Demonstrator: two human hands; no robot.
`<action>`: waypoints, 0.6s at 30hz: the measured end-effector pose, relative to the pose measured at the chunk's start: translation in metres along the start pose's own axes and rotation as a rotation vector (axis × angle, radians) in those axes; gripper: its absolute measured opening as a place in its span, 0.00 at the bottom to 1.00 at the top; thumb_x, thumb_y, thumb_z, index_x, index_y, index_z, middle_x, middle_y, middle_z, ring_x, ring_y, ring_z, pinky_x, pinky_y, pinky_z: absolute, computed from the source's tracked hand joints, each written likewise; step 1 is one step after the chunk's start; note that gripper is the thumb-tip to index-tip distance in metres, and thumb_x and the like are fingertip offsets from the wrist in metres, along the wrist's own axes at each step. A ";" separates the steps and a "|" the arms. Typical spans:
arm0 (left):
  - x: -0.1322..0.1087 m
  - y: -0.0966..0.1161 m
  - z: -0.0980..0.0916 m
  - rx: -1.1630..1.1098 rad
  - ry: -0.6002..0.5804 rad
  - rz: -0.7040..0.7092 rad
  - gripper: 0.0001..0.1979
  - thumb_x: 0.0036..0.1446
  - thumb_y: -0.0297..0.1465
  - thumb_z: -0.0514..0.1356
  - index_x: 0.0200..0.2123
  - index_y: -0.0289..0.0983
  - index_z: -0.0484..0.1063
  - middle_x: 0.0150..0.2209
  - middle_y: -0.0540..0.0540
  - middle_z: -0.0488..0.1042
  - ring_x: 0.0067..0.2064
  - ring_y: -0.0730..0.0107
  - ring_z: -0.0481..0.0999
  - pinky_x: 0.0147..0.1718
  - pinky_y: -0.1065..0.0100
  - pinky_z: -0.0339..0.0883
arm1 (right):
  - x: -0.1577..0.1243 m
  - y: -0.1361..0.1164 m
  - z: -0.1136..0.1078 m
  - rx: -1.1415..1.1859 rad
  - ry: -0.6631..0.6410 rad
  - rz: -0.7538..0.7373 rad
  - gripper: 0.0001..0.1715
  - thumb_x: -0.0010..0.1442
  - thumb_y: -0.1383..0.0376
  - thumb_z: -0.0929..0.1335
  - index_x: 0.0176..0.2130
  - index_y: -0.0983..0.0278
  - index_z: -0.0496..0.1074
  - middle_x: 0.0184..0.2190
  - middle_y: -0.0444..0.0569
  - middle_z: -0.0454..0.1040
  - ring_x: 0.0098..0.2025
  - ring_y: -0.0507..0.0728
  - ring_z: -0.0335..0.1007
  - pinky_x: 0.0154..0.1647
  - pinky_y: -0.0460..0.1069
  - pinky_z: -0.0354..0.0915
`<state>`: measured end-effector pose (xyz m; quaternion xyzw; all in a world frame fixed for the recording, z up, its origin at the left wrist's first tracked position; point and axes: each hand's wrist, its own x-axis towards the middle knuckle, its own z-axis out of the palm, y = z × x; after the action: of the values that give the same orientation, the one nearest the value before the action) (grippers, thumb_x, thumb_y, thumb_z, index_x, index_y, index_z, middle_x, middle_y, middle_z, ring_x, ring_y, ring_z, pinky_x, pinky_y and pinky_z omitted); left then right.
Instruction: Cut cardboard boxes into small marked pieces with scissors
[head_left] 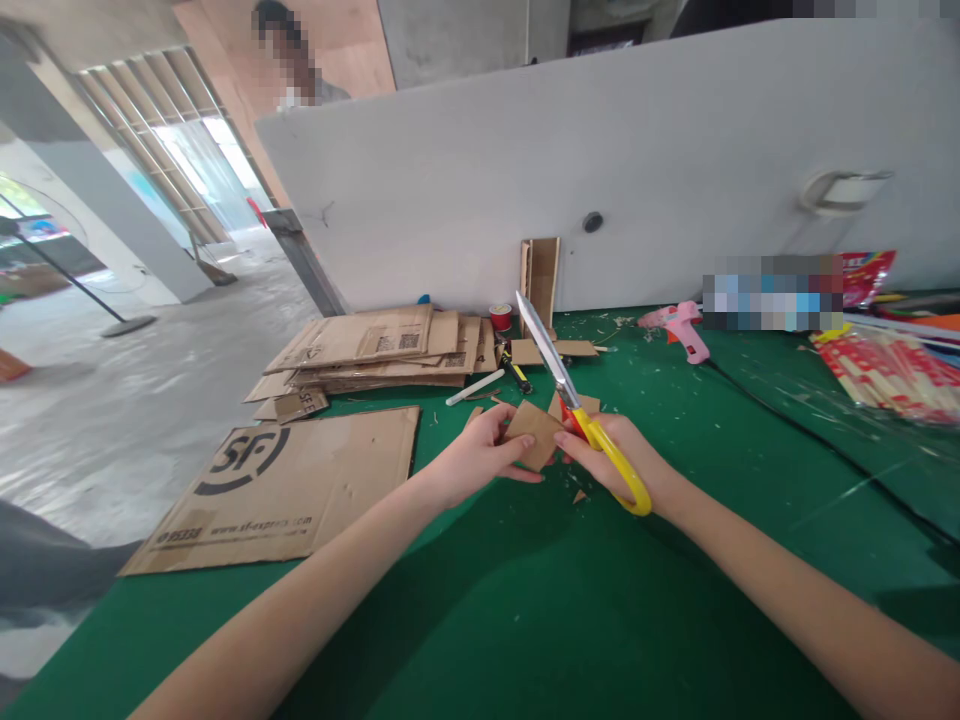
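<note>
My left hand [480,455] pinches a small brown cardboard piece [534,432] just above the green table [525,600]. My right hand [615,455] grips yellow-handled scissors [570,395], fingers through the loops. The long metal blades point up and away to the left, closed together, with their base beside the cardboard piece's right edge. Small cardboard scraps [579,495] lie on the table under my hands. Another cardboard piece [574,405] lies just behind the scissors.
A large printed cardboard sheet [289,490] lies at the left, a stack of flattened cardboard [375,345] behind it. A utility knife [516,370], white glue stick [475,388], red tape roll [500,316], pink glue gun [679,325] with black cord, and packaged sticks [892,370] lie around. A person stands behind the grey partition [600,150].
</note>
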<state>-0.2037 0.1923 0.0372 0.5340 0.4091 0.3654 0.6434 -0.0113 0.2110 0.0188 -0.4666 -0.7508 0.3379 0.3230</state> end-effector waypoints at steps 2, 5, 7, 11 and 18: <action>0.000 0.000 0.001 -0.014 0.012 -0.008 0.11 0.57 0.27 0.58 0.44 0.33 0.62 0.46 0.38 0.71 0.46 0.60 0.75 0.40 0.56 0.75 | 0.001 0.003 0.001 -0.020 0.031 -0.015 0.15 0.57 0.55 0.64 0.25 0.62 0.67 0.21 0.45 0.73 0.23 0.54 0.69 0.24 0.46 0.63; 0.001 -0.003 0.004 -0.038 0.021 0.021 0.12 0.57 0.29 0.59 0.44 0.34 0.63 0.45 0.40 0.70 0.45 0.61 0.75 0.41 0.55 0.74 | 0.001 0.004 0.003 -0.044 0.084 -0.012 0.16 0.57 0.55 0.64 0.25 0.62 0.66 0.20 0.45 0.72 0.23 0.54 0.68 0.24 0.46 0.62; 0.003 -0.008 0.005 -0.029 0.038 0.065 0.12 0.56 0.30 0.59 0.43 0.35 0.63 0.44 0.42 0.70 0.45 0.62 0.74 0.40 0.57 0.74 | 0.000 0.003 0.002 -0.061 0.098 -0.003 0.16 0.57 0.54 0.64 0.25 0.62 0.66 0.21 0.45 0.72 0.23 0.54 0.68 0.24 0.47 0.62; 0.006 -0.019 0.002 0.266 0.187 0.165 0.10 0.55 0.32 0.59 0.40 0.36 0.66 0.39 0.44 0.70 0.40 0.65 0.73 0.37 0.61 0.73 | 0.000 0.000 0.000 -0.131 0.092 0.001 0.17 0.57 0.54 0.64 0.23 0.61 0.65 0.20 0.46 0.72 0.23 0.55 0.69 0.25 0.47 0.63; 0.004 -0.018 -0.005 0.663 0.415 0.331 0.09 0.53 0.34 0.61 0.37 0.37 0.70 0.36 0.45 0.74 0.37 0.65 0.72 0.33 0.67 0.65 | 0.003 0.000 0.003 -0.027 0.098 0.127 0.15 0.56 0.53 0.65 0.29 0.62 0.69 0.19 0.47 0.74 0.23 0.57 0.73 0.25 0.48 0.66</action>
<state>-0.2062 0.1947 0.0189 0.6856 0.5340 0.4122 0.2736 -0.0152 0.2135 0.0173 -0.5335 -0.7077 0.3243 0.3307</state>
